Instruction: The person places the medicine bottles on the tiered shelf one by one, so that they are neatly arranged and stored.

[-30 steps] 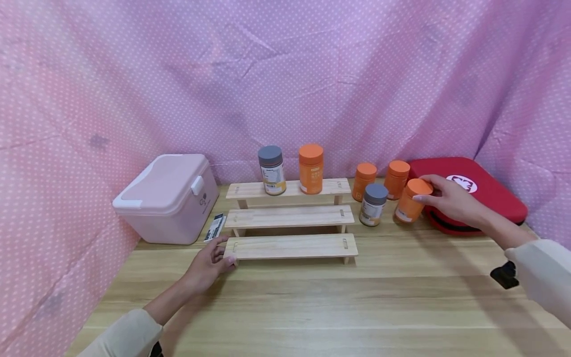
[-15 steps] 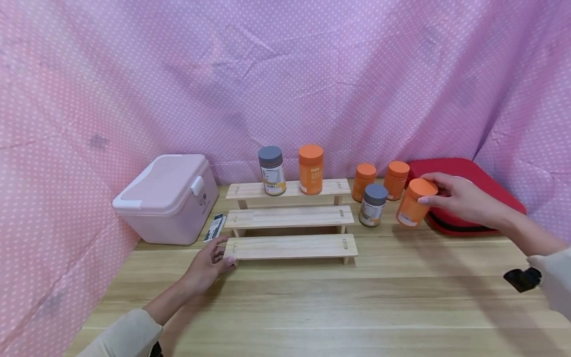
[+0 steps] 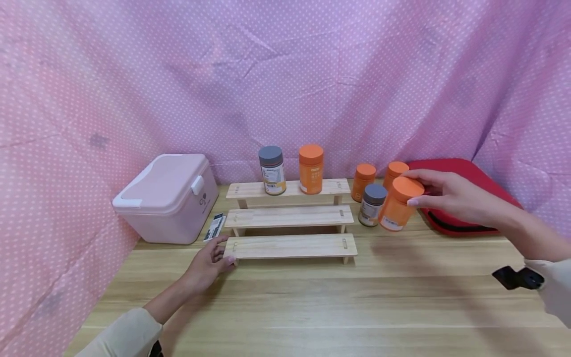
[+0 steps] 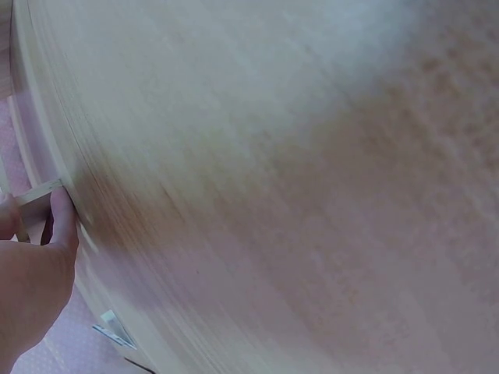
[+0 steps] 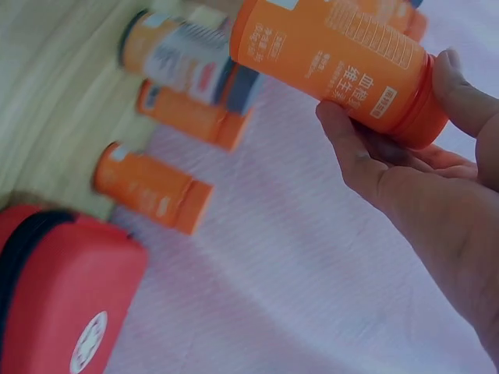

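In the head view my right hand (image 3: 455, 196) grips an orange pill bottle (image 3: 397, 208) near its lid, raised over the table and slightly tilted. The right wrist view shows the held bottle's (image 5: 335, 66) printed side, thumb on the lid and fingers behind. At the lowest step of a three-tier wooden rack (image 3: 290, 247), my left hand (image 3: 206, 265) pinches the left end between thumb and fingers. A grey-lidded bottle (image 3: 273, 171) and another orange bottle (image 3: 311, 171) stand on the top step.
Right of the rack stand a second grey-lidded bottle (image 3: 372, 206), a small orange bottle (image 3: 363, 183) and one more orange bottle (image 3: 394, 172), partly hidden. A red case (image 3: 455, 225) lies behind my right hand. A pink lidded box (image 3: 167, 198) and a flat printed packet (image 3: 215, 227) are at left.
My right hand has lifted the orange bottle from beside the red case and carried it left and toward me. My left hand has stayed on the rack.
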Available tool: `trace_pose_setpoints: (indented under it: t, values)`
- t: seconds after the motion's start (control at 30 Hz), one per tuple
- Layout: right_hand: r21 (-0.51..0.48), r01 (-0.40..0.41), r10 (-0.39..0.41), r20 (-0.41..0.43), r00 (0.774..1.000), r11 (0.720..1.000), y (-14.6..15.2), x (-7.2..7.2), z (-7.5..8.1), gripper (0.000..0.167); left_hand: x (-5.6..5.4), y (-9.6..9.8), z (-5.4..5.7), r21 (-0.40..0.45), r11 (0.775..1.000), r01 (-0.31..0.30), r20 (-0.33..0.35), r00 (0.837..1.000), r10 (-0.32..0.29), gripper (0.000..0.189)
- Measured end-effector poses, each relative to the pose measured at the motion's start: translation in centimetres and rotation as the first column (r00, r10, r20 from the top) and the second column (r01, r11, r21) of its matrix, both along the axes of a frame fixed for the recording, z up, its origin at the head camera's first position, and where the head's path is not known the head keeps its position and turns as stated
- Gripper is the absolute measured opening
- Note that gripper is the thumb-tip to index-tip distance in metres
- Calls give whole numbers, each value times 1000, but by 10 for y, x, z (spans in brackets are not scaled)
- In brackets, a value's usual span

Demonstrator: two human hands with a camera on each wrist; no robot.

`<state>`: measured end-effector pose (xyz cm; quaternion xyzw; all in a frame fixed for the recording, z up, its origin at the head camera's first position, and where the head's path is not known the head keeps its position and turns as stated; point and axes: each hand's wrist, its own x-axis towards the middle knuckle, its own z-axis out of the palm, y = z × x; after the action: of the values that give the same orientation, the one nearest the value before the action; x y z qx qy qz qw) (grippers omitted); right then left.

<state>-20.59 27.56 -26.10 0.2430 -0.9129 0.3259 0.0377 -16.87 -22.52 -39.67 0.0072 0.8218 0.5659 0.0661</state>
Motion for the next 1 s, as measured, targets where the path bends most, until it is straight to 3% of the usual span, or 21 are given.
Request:
trace_pose_setpoints:
  t: [0.3,0.53,0.77,1.0]
  values:
    - [-38,-189,188,-30,982,981,-41,-1,13,51,-1,-1,-1,13,1000,-7,-3,1000,7,59]
    - [-88,-273,278,47,959,958,-83,-15,13,51,-2,0,-2,4,1000,-9,-11,1000,9,59]
    - [-111,-301,307,41,951,947,-131,-24,3,51,-1,-1,-2,11,1000,-5,-7,1000,5,59]
    - [-158,-284,287,-6,958,946,-170,-30,1,52,-1,0,-1,0,1000,-9,-3,1000,9,59]
